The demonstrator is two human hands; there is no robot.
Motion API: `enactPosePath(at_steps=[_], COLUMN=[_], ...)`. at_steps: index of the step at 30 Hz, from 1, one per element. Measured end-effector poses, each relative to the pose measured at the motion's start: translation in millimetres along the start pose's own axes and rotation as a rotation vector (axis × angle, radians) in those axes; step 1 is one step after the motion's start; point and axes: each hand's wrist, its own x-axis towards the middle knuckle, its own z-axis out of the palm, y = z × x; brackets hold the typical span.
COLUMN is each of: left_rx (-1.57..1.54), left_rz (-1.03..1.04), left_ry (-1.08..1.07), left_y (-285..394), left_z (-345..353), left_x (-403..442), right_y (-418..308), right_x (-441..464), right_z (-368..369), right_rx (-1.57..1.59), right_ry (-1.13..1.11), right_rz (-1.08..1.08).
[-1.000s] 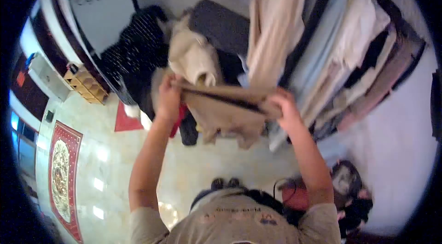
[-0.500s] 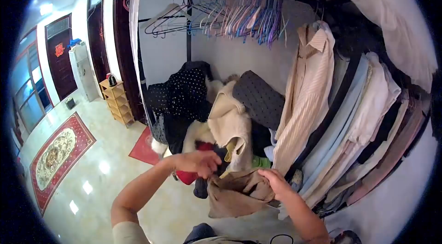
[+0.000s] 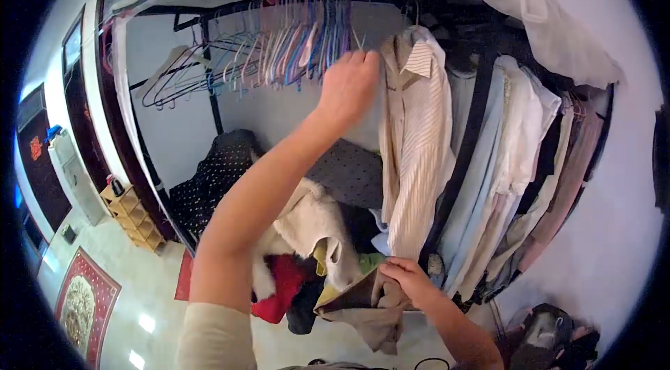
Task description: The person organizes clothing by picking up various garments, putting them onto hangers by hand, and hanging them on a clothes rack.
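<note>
My left hand (image 3: 351,85) is raised at the right end of the hanger row, its fingers curled around the lower part of a pale hanger (image 3: 359,39); the exact grip is partly hidden. Low in front of me, my right hand (image 3: 410,281) grips the edge of a brown garment (image 3: 370,311), which hangs down in folds. Beside the left hand is a striped beige shirt (image 3: 419,140) on the rail. Behind the brown garment lies a cream fluffy garment (image 3: 314,220) on a clothes pile.
Many plastic hangers (image 3: 279,53) fill the rail's left part. More clothes (image 3: 513,140) hang at right. The pile includes a black dotted garment (image 3: 216,168), a grey one (image 3: 349,171) and a red one (image 3: 283,286). A wooden shelf (image 3: 132,216) and a rug (image 3: 84,307) are left.
My left hand has left the brown garment and risen to the hangers. My right hand keeps hold of the garment, which now hangs more loosely. The view has turned right.
</note>
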Motion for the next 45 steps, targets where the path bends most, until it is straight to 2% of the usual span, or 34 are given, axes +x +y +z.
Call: enactPosePath(at_steps=[1,4,5,7,11,14,17,20,23,25,26,29,32,35,38,44,45], left_rx=[0.107,0.234,0.167,0.037,-0.147,-0.279,-0.299,-0.171,-0.123,-0.233,-0.290,-0.716,-1.320,-1.337,-1.187,-0.890,-0.851], left_rz=[0.007,-0.274,-0.368,-0.550,-0.743,-0.682,-0.645,-0.554,-0.447,-0.455,-0.459,-0.665,-0.618,-0.493,-0.465,-0.393,-0.375], left_ry=[-0.026,-0.268,-0.309,-0.395,-0.358,-0.337,-0.254,-0.071,0.003,-0.132,-0.204,-0.287,-0.213,-0.103,-0.032,-0.050,-0.069], left_y=[-1.0,4.0,4.0,0.5,6.6,-3.1,-7.7,-24.0,-31.2,-38.9,-41.6,-40.6,-36.9,-31.8,-32.8,-35.4,-36.3], left_z=[16.7,50.9,60.3,64.9,50.4,46.1,38.9,56.4,55.9,59.3,62.1,66.0,71.2,80.4,86.0,85.7,83.8], left_x=[15.3,44.8,50.7,57.7,51.1,42.0,33.2,24.0,19.4,22.4,23.2,17.0,0.1,-4.0,-0.3,-0.3,-1.2], right_y=[-12.4,1.0,13.0,33.5,31.4,10.2,14.4,20.7,23.0,25.4,27.5,48.1,52.3,48.4,48.8,46.3,47.2], right_x=[-11.1,-18.0,-15.7,-14.0,-23.3,-32.9,-23.5,-13.3,-11.8,-9.7,-9.4,-2.1,-1.9,-3.6,-1.5,-4.8,-5.2], right_z=[1.8,-11.6,-20.8,-30.6,-38.0,-26.1,-29.7,-29.4,-25.5,-27.1,-27.4,-27.8,-28.0,-29.5,-32.1,-32.8,-32.8], right_rx=[0.088,0.063,-0.062,-0.051,-0.037,-0.117,-0.074,-0.157,-0.112,-0.083,-0.067,-0.064,-0.016,-0.045,-0.048,0.019,0.009], right_ry=[0.037,0.037,0.031,0.088,0.047,0.158,-0.020,-0.112,-0.158,-0.187,-0.201,-0.162,-0.172,-0.163,-0.187,-0.158,-0.145], right_rz=[0.129,0.141,0.058,0.056,0.047,0.021,-0.014,-0.026,-0.020,-0.001,0.012,-0.060,-0.049,0.045,0.075,0.124,0.066])
